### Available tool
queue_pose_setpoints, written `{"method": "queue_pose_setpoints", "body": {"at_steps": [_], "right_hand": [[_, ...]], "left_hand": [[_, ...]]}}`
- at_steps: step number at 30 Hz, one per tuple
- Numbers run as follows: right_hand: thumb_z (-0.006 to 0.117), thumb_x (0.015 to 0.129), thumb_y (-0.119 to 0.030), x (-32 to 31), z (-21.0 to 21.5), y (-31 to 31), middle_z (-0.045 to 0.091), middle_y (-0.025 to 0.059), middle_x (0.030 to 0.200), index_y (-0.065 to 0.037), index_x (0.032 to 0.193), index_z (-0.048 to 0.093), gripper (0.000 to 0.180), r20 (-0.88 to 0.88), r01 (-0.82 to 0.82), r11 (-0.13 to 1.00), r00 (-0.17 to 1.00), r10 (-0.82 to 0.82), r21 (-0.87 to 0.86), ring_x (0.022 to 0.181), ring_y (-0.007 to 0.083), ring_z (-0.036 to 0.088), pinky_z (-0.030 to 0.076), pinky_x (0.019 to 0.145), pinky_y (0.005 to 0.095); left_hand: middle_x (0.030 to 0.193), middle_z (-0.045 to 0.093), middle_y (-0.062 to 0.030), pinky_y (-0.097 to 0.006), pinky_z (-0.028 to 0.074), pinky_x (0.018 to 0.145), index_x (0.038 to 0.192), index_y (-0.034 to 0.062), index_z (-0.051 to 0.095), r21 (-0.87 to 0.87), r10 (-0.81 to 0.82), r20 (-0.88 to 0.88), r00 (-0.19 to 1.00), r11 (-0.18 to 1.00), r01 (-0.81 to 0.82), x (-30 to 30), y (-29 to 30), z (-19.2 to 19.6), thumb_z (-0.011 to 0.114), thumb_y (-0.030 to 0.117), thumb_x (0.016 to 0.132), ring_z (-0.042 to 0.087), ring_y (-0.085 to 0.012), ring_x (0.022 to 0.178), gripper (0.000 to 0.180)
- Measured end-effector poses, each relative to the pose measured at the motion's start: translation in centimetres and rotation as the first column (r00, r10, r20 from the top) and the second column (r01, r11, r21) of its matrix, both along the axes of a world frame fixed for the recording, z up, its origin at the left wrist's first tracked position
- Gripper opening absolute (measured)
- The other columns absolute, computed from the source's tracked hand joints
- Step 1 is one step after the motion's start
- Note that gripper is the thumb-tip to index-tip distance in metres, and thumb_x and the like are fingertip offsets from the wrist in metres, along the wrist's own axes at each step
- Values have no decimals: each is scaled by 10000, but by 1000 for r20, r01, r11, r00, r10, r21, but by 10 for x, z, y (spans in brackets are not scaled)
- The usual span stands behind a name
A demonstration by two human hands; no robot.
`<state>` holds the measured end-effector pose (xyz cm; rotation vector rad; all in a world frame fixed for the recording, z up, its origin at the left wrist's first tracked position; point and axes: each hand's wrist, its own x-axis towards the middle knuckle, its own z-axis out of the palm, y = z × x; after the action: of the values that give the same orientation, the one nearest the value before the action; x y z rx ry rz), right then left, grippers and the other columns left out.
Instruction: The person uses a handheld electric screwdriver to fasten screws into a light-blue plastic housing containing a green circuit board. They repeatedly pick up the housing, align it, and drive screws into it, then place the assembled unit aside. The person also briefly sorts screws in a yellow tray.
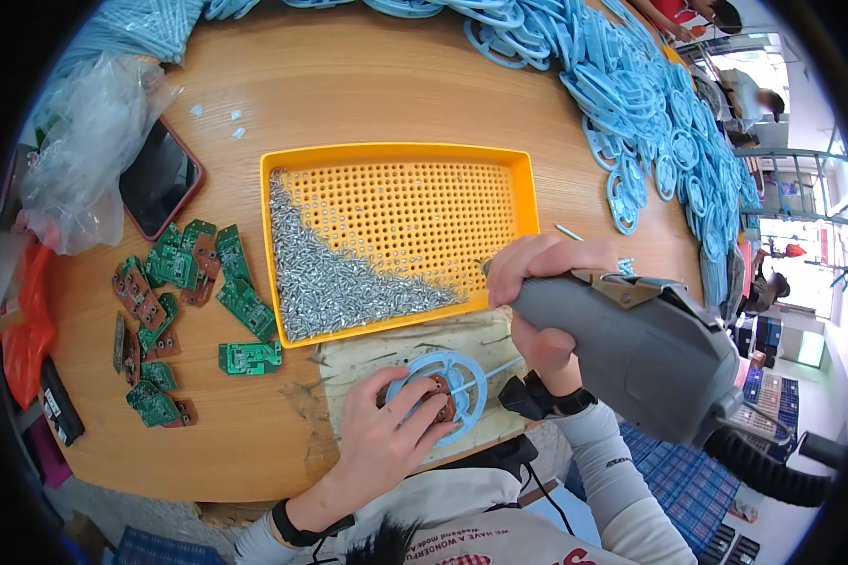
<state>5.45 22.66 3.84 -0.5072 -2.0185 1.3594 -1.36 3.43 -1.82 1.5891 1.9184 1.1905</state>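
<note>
My left hand (pixel 382 435) presses down on a round light-blue plastic wheel part (pixel 468 391) with a small brown circuit board (pixel 440 403) seated in its middle, on a worn pad near the table's front edge. My right hand (pixel 537 297) grips a grey electric screwdriver (pixel 645 353), whose thin bit (pixel 495 369) slants down to the blue part. A black hose runs off the tool's back end to the right.
An orange perforated tray (pixel 518 188) holds a heap of small silver screws (pixel 334 278) just behind the hands. Green circuit boards (pixel 184 301) lie scattered at left, by a phone (pixel 155 179) and a plastic bag (pixel 89 141). Blue plastic parts (pixel 650 122) pile at the back right.
</note>
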Motion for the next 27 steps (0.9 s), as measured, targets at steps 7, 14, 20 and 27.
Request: {"method": "queue_pose_setpoints", "body": {"at_steps": [7, 14, 20, 27], "right_hand": [[520, 798, -708, -6, -1, 11, 484, 51, 603, -57, 989, 384, 692, -200, 95, 993, 977, -78, 73, 474, 158, 485, 436, 451, 295], [612, 815, -592, 16, 35, -33, 528, 54, 604, -43, 955, 391, 609, -405, -201, 979, 894, 190, 15, 455, 169, 522, 460, 426, 288], [626, 833, -538, 39, 33, -63, 562, 70, 558, -25, 924, 402, 567, -291, -347, 937, 893, 343, 40, 440, 190, 564, 513, 434, 301], [668, 816, -514, 45, 14, -76, 549, 99, 623, 25, 962, 466, 594, -354, -302, 952, 896, 267, -47, 481, 240, 552, 466, 428, 337]], "left_hand": [[1059, 586, 0, -400, 422, 839, 913, 111, 658, 13, -1, 9, 1000, 1000, 1, 2, 0, -3, 798, 215, 633, 499, -301, 1035, 329], [1074, 578, 4, -388, 455, 809, 938, 124, 662, 42, 20, 8, 1000, 999, -20, 3, -4, -10, 821, 224, 624, 484, -305, 1058, 366], [1074, 579, 4, -386, 456, 808, 961, 127, 656, 41, 4, 23, 1000, 999, -5, 4, -1, -7, 820, 225, 631, 484, -303, 1059, 381], [1044, 573, -5, -373, 453, 825, 947, 91, 640, 39, 10, 22, 1000, 999, -11, 2, -1, -4, 769, 195, 669, 509, -280, 1054, 324]]}}
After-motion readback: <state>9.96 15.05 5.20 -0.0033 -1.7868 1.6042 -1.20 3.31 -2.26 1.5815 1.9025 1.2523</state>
